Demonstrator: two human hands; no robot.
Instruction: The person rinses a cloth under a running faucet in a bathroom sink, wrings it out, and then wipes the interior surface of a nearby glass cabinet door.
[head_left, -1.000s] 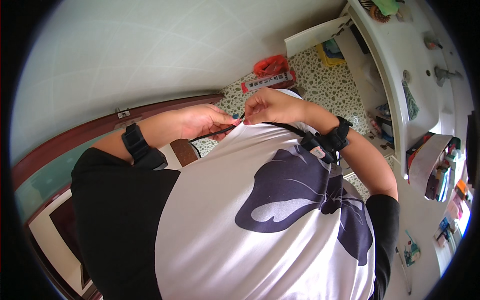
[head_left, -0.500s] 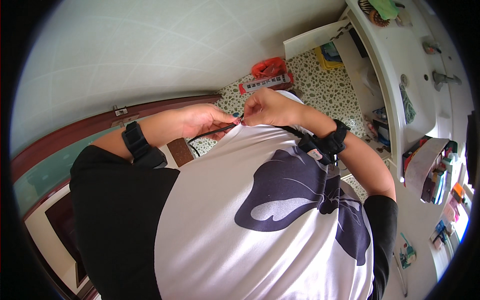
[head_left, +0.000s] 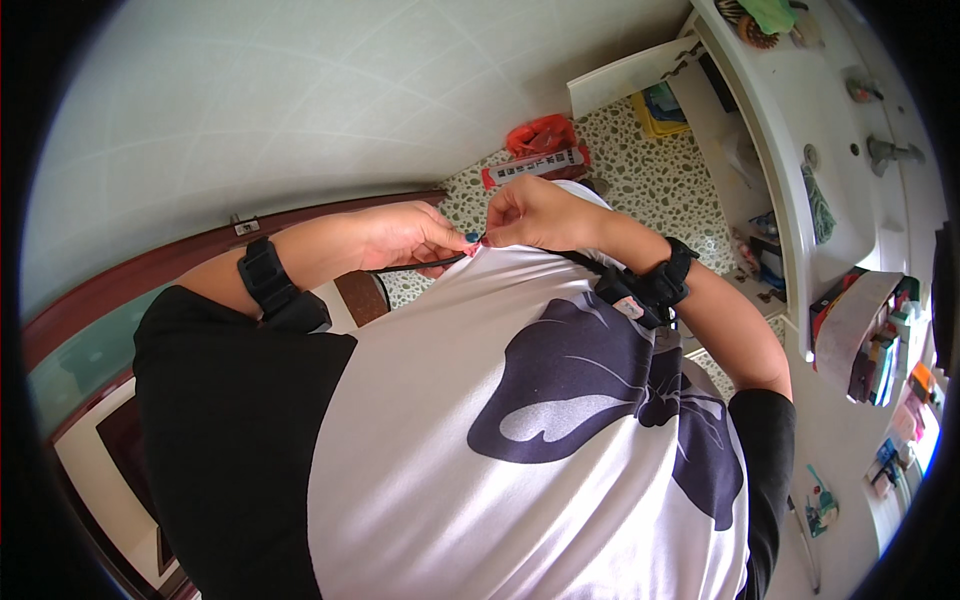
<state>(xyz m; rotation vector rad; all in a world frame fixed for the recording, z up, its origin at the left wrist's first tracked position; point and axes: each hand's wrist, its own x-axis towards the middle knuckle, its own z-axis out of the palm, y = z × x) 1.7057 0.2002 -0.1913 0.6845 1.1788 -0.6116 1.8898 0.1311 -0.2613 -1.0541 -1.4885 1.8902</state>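
Observation:
My left hand and my right hand meet at the front of my white shirt, which has a dark butterfly-like print. Both are closed in pinches, fingertips almost touching. A thin black cord runs into the fingers of my left hand. My right thumb and forefinger pinch the shirt where its cloth peaks. Something small and reddish shows between the fingertips, too small to name. A dark band also runs beneath my right wrist. Black straps with small boxes circle both forearms.
At right, a white washbasin counter has a faucet and an open cabinet door below. A red bag and a long box lie on the pebble-patterned floor. A pale wall rises at left.
The black cord, which hung in a loop below my left hand, now runs straighter. My left forearm has shifted slightly left; my right hand has barely moved.

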